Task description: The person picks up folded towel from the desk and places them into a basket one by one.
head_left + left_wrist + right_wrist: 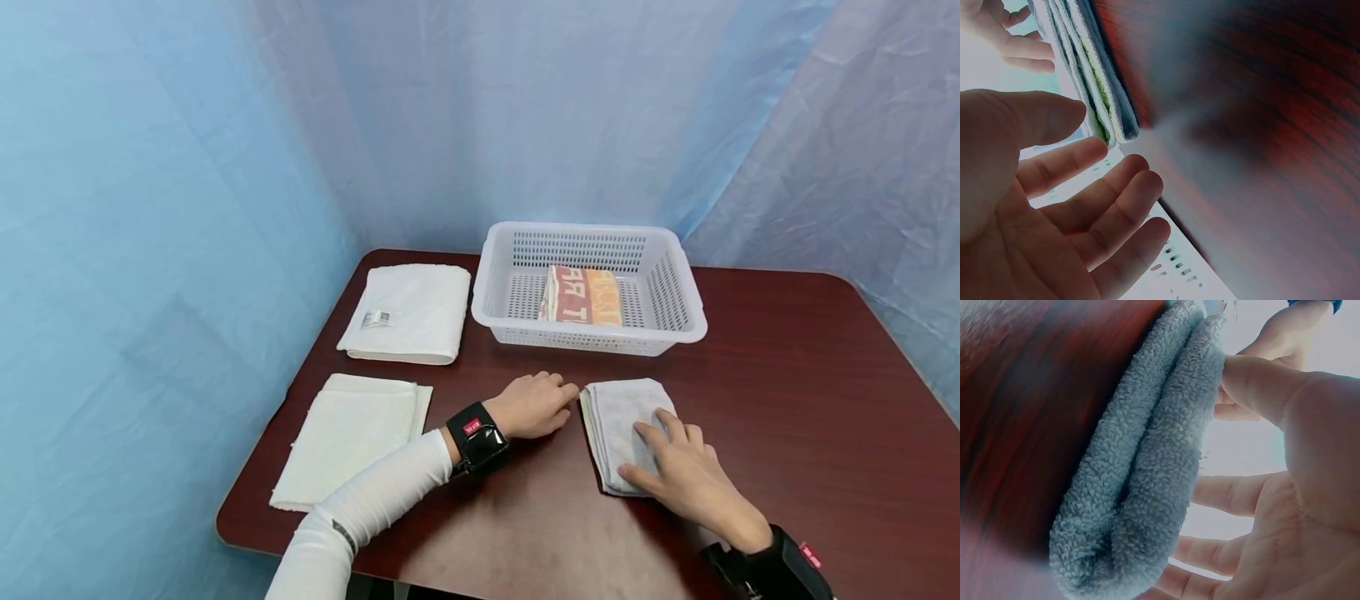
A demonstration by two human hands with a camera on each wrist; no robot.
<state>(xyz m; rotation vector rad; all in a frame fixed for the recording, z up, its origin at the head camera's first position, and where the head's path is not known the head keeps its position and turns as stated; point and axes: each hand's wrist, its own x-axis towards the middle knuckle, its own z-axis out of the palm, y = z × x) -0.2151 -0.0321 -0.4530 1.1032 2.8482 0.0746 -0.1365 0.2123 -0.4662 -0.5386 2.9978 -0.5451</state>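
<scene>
A folded grey-blue towel (624, 433) lies on the table before me, its layered edge showing in the left wrist view. My right hand (686, 471) rests on it with spread fingers, and the right wrist view shows fingertips on the upper face of the thick terry fold (1154, 450). My left hand (531, 406) is just left of the towel, its fingers loosely bent and holding nothing. In the left wrist view, the index fingertip (1099, 147) lies right by the towel's corner (1125, 128).
A white plastic basket (588, 336) stands at the back with a folded red-and-orange patterned towel (583, 296) inside. Left of it lies a folded white towel (408, 312) with a label. A cream folded towel (348, 437) is near the left edge of the dark wooden table (810, 400).
</scene>
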